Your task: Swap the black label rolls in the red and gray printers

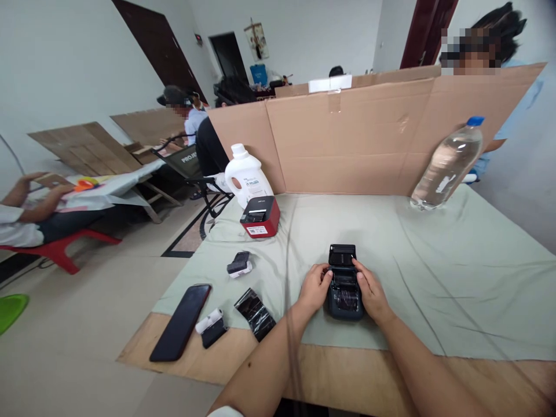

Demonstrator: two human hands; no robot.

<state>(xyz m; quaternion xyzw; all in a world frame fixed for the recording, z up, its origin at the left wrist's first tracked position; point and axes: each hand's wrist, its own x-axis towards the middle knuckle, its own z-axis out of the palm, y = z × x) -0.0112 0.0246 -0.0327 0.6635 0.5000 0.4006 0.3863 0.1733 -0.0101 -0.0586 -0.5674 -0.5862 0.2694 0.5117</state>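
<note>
A small dark portable label printer (345, 311) lies on the green cloth in front of me, its lid (342, 255) tipped back. Shiny black film shows inside its bay. My left hand (313, 288) grips the printer's left side, with the thumb at the upper edge. On the opposite side, my right hand (372, 294) holds the case, its index finger touching the lid's right corner. Left of the hands are a crumpled black film strip (254, 313), a white-and-black ribbon roll (212, 329) and another pair of dark and white rolls (240, 264).
A phone (181, 321) lies at the table's left edge. Behind it stand a red-and-black printer (263, 217) and a white jug (247, 174). A cardboard screen (347, 145) closes off the back, with a large water bottle (449, 165) at right. Other people sit beyond.
</note>
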